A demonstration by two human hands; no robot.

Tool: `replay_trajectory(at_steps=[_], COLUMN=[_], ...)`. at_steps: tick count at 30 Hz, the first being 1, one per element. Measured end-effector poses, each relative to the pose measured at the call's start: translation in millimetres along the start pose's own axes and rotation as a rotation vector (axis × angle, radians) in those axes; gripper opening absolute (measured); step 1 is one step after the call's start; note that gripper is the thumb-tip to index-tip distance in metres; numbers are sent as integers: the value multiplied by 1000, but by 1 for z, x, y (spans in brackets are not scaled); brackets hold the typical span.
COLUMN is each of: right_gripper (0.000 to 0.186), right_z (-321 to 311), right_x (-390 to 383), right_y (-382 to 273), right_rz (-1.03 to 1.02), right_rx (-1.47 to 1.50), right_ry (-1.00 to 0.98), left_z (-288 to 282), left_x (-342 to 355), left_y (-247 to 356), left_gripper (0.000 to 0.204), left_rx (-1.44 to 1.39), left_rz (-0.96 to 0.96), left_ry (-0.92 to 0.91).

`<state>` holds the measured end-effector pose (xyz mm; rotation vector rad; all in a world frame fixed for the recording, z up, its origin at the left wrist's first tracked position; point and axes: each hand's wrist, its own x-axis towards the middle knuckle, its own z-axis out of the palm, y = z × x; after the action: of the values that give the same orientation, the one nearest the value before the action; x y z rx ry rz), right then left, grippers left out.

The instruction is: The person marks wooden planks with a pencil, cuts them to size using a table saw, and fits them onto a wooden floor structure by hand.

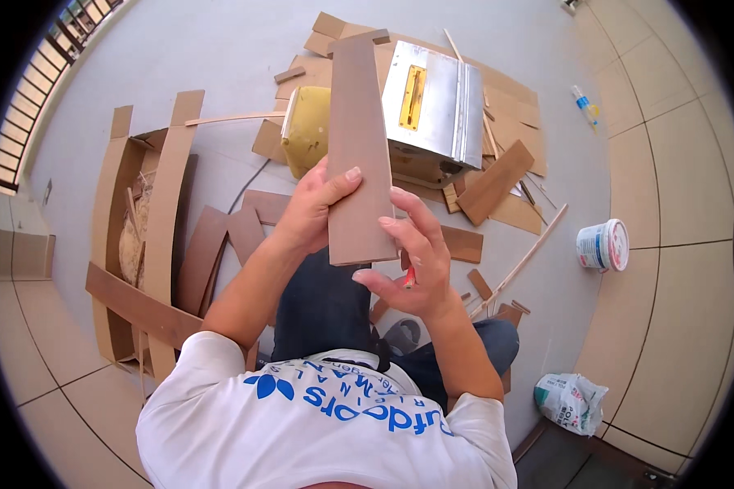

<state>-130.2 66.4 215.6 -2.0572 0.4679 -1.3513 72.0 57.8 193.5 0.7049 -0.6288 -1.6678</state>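
A long brown wooden board (357, 147) stretches away from me in front of my chest, with a short crosspiece of the same wood at its far end. My left hand (316, 200) is closed on the board's left side, thumb on top. At the near right corner, my right hand (420, 257) has its fingertips at the board's edge. A slim red pencil (409, 279) sticks out from between its curled fingers; the rest is hidden. Beyond the board stands a table saw (444, 69) with a metal top and a yellow insert (413, 98) around its slot.
A yellow container (306, 122) lies beside the saw, on cardboard sheets (510, 98). Loose boards (497, 183) and thin strips (538, 244) litter the floor. At left is an open cardboard box (106, 253); at right, a white bucket (599, 246) and a plastic bag (571, 403).
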Motion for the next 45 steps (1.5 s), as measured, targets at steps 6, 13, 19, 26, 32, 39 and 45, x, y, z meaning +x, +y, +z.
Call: replay_trajectory(at_steps=[6, 13, 19, 26, 32, 39, 45], right_gripper=[65, 42, 28, 43, 43, 41, 39], right_z=[12, 24, -107, -146, -130, -136, -138], right_x=[-13, 13, 54, 12, 20, 19, 17], right_y=[41, 112, 248, 412, 416, 415, 422], right_rz=[761, 623, 218, 925, 985, 922, 866], right_rx=[411, -74, -1093, -1165, -1016, -1011, -1004], right_ry=[95, -155, 171, 234, 131, 173, 165], left_z=[-28, -41, -125, -126, -183, -166, -181], left_x=[45, 81, 268, 481, 548, 553, 559], left_y=[16, -28, 23, -9, -57, -66, -69], left_gripper=[65, 57, 56, 50, 53, 74, 67], left_rx=[142, 550, 647, 898, 1483, 1650, 1489], left_rz=[74, 434, 318, 179, 139, 130, 167], left_ry=[-17, 330, 311, 355, 548, 619, 469])
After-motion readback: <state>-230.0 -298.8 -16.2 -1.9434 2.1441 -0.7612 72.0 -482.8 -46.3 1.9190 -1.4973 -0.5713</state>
